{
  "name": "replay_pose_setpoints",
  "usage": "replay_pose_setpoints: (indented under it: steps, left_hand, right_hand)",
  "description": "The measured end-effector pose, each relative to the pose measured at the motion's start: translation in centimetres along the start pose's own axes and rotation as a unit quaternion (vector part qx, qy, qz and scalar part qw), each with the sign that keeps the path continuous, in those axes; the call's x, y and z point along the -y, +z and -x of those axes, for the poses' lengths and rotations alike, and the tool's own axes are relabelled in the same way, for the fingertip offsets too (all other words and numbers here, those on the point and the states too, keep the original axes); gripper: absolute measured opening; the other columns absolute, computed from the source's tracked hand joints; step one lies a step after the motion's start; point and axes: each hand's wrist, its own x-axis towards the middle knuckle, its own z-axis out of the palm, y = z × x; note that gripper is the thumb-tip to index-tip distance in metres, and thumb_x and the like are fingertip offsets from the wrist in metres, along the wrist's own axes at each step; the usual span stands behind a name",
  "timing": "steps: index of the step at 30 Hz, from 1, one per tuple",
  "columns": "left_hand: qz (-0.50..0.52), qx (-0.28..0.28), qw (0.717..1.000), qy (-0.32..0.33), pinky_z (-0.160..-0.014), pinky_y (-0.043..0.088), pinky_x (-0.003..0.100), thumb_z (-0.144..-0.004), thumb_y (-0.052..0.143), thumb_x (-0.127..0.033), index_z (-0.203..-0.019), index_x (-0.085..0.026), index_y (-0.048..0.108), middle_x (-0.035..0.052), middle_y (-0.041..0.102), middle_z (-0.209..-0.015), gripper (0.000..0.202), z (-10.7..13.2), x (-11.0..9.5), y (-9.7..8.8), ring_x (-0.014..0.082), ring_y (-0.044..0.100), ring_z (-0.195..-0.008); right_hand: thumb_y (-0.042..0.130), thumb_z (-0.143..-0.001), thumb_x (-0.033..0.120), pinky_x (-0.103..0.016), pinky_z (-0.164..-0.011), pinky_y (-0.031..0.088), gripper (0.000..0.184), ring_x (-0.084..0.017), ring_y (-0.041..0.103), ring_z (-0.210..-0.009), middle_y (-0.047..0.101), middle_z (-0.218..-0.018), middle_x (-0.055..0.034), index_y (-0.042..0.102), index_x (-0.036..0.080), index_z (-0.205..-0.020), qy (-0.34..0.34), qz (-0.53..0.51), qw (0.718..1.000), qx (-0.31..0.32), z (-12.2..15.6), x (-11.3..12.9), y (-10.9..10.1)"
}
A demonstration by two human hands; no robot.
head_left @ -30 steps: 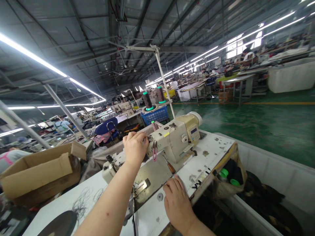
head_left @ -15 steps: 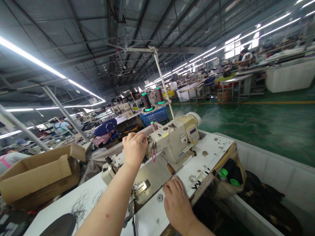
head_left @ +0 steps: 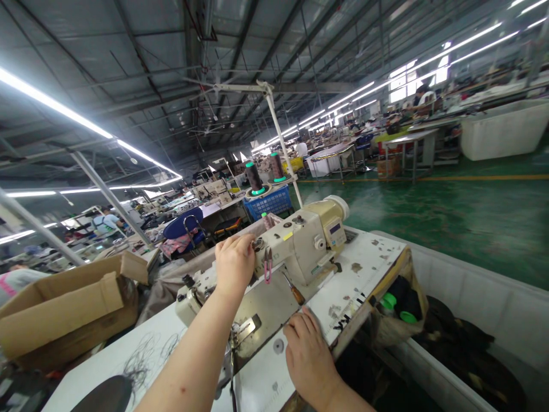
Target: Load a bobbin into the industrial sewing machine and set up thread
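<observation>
While strip lights (head_left: 55,103) burn above a crowded sewing hall, we have both hands at a sewing machine (head_left: 309,237), which sits mid-scene on a white table (head_left: 366,249). At left, a person in a pale top with a pink strap (head_left: 17,280) is partly hidden behind an open cardboard box (head_left: 71,306). At near left, a dark disc (head_left: 105,396) lies on the table, a tangle of black threads (head_left: 138,363) just beside it. A blue chair (head_left: 184,223) stands farther back.

Our left hand (head_left: 235,266) reaches to the top of the machine, fingers bent over it; the tips are hidden, and we cannot tell whether they are grasping anything. Just right of it, small snips with pink handles (head_left: 267,269) show against the machine's front. On the far side, a black spool (head_left: 256,178) and a brown spool (head_left: 277,167) stand above a blue basket (head_left: 270,203).

Nearer, a brown-handled tool (head_left: 297,294) lies slantwise by the machine. Our right hand (head_left: 309,355) rests palm down at the table's near edge, its fingers loosely bent and unclenched, close to the tool.

Farther right, a cloth bag (head_left: 388,332) holds green-ended spools (head_left: 407,316), next to a white bin (head_left: 484,309) with dark material inside. At far right, a second bin (head_left: 506,131) stands on the green floor (head_left: 429,217).
</observation>
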Motion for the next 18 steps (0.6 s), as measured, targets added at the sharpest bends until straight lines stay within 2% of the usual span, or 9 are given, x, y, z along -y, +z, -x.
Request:
replay_pose_setpoints:
  steps: [4,12,15,18]
  left_hand:
    - [0.015,0.026,0.999,-0.016,-0.094,0.041,0.042,-0.087,0.053,-0.004,-0.117,-0.022,0.068,0.0042,0.08,-0.11,0.038,0.0,-0.1,-0.1,0.0254,0.07,-0.106]
    - [0.015,0.05,0.999,-0.016,-0.098,0.042,0.044,-0.087,0.051,-0.004,-0.124,-0.02,0.06,0.0076,0.077,-0.12,0.041,0.1,0.0,-0.4,0.0275,0.068,-0.114]
    - [0.017,0.062,0.998,-0.006,-0.099,0.043,0.044,-0.087,0.048,-0.003,-0.124,-0.019,0.06,0.0084,0.077,-0.119,0.041,0.3,0.2,-0.6,0.0273,0.068,-0.114]
    - [0.018,0.047,0.999,0.0,-0.104,0.045,0.046,-0.087,0.049,-0.005,-0.133,-0.017,0.056,0.0121,0.072,-0.128,0.047,0.7,0.3,-1.2,0.0297,0.063,-0.124]
  right_hand:
    - [0.065,-0.078,0.002,-0.049,-0.131,0.02,0.027,-0.023,0.051,-0.108,0.057,-0.101,-0.0061,0.067,0.016,-0.101,0.006,0.003,1.0,0.01,-0.1,0.1,-0.1]
    - [0.062,-0.079,0.001,-0.049,-0.131,0.018,0.028,-0.023,0.051,-0.109,0.057,-0.102,-0.005,0.064,0.018,-0.101,0.002,-0.004,1.0,0.006,-0.2,0.5,-0.6]
    - [0.066,-0.086,0.009,-0.048,-0.129,0.016,0.024,-0.021,0.051,-0.109,0.059,-0.103,-0.0025,0.064,0.021,-0.106,-0.016,-0.01,1.0,0.016,-0.5,0.6,-1.0]
    - [0.071,-0.093,0.025,-0.046,-0.125,0.019,0.019,-0.019,0.053,-0.11,0.063,-0.104,0.0016,0.065,0.025,-0.111,-0.046,-0.021,0.998,0.044,-1.1,0.7,-1.5]
